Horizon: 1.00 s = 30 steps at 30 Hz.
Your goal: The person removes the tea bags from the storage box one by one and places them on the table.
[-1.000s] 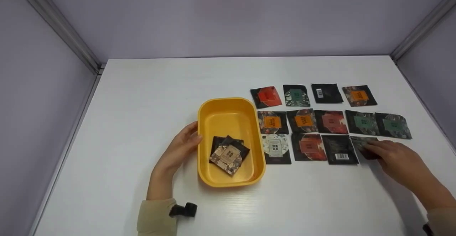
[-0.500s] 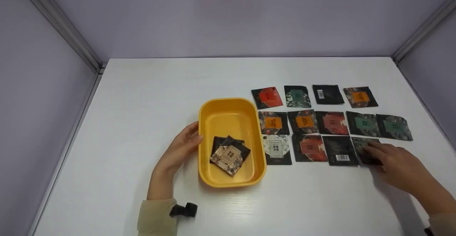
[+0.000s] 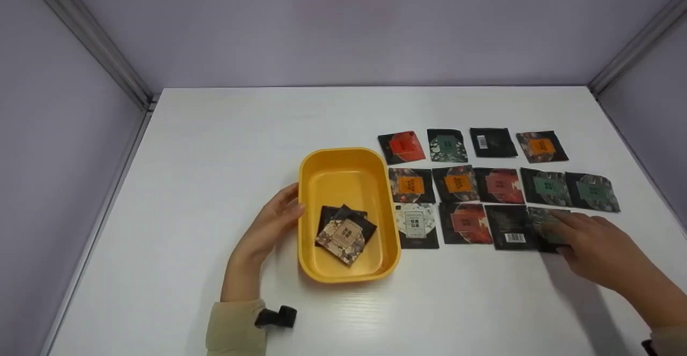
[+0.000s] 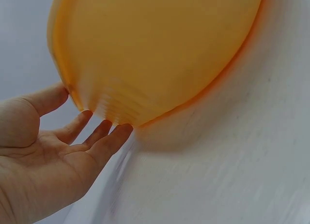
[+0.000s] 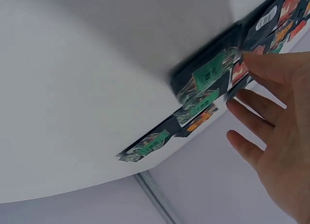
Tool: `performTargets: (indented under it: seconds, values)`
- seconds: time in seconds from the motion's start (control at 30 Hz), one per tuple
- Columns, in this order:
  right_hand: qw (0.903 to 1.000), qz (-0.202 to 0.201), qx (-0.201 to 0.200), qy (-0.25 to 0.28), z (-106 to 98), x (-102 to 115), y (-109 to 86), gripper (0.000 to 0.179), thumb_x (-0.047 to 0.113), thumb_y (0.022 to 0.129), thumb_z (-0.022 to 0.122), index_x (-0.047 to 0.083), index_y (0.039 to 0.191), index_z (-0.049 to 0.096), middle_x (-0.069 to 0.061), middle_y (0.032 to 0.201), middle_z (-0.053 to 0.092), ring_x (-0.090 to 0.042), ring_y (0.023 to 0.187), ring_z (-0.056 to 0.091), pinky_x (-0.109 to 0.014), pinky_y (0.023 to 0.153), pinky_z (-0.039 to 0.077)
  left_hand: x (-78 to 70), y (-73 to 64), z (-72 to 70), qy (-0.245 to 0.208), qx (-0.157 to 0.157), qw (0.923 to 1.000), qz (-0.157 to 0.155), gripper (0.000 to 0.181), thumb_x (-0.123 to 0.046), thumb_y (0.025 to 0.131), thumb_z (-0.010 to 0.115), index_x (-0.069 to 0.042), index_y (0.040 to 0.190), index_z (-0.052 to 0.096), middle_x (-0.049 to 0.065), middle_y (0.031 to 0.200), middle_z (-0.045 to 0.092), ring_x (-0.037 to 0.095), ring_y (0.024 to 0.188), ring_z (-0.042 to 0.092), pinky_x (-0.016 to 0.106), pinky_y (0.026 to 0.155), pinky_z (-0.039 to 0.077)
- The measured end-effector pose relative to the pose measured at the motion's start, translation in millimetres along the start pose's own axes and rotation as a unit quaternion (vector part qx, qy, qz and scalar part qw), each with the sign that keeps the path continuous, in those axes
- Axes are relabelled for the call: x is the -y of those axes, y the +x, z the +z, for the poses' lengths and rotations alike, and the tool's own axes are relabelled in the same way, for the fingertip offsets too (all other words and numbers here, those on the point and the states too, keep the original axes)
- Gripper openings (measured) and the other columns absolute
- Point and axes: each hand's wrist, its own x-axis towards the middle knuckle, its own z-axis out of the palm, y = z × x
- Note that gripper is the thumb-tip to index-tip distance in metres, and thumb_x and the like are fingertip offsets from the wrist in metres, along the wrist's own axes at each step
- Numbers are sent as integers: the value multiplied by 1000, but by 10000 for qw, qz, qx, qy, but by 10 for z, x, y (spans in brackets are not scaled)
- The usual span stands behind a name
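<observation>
My left hand (image 3: 271,224) holds the left side of a yellow tray (image 3: 306,259), thumb at the rim and fingertips against the outer wall, as the left wrist view shows (image 4: 72,161). Several dark square sachets (image 3: 343,238) overlap inside the tray, the top one with a beige label. On the right, my right hand (image 3: 601,248) hovers at the right end of the nearest row, fingers over a black sachet with a green label (image 5: 209,74). That sachet lies flat on the table, partly hidden by the fingers. In the right wrist view, the fingers are loosely spread with the thumb tip by the sachet's edge.
Right of the tray, three rows of sachets lie on the white table (image 3: 214,146), among them an orange-labelled one (image 3: 542,146), a white-patterned one (image 3: 416,224) and one barcode side up (image 3: 512,227). Pale panels (image 3: 354,28) border the table behind and at both sides.
The sachet under my right hand has gone from tilted in the fingers to flat at the row's end, and the fingers have loosened. My left hand and the tray have stayed put.
</observation>
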Motion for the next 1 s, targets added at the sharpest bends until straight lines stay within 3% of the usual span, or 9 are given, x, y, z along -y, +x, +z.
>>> performTargets:
  seconds: [0.17, 0.47, 0.77, 0.87, 1.0]
  values:
    - [9973, -504, -537, 50, -62, 173, 115, 48, -1, 67, 84, 2, 113, 70, -24, 117, 65, -43, 102, 63, -60, 81, 49, -3, 0, -6, 103, -14, 9999, 16, 61, -17, 99, 62, -5, 152, 35, 13, 155, 35, 27, 141, 35, 45, 113, 33]
    - [9887, -1029, -1076, -165, -183, 577, 384, 42, 5, 71, 83, 2, 111, 71, -20, 112, 68, -39, 98, 66, -59, 79, 52, -5, 1, -15, 182, -53, 9998, -50, 62, -20, 98, 63, -6, 152, 35, 12, 155, 35, 26, 142, 34, 44, 114, 31]
    - [9681, -1697, -1831, -215, -305, 961, 703, 34, 9, 78, 74, 2, 110, 70, -19, 110, 70, -38, 97, 66, -56, 79, 54, -3, -1, -15, 46, 23, 10000, -85, 63, -20, 98, 63, -7, 153, 34, 11, 156, 34, 26, 140, 37, 43, 111, 36]
    - [9651, -1844, -1849, -192, -327, 1110, 818, 31, 10, 80, 75, 3, 109, 70, -17, 111, 70, -36, 100, 66, -53, 82, 54, -6, -3, -11, 54, 33, 10000, -65, 62, -20, 99, 62, -8, 152, 34, 11, 156, 34, 26, 139, 38, 43, 110, 38]
    - [9690, -1937, -1515, -248, -361, 1334, 975, 35, 13, 82, 78, 6, 116, 69, -14, 116, 70, -33, 105, 65, -50, 87, 53, -5, 1, -3, 68, -10, 10000, -40, 61, -19, 98, 63, -8, 152, 36, 10, 155, 35, 26, 140, 37, 43, 110, 37]
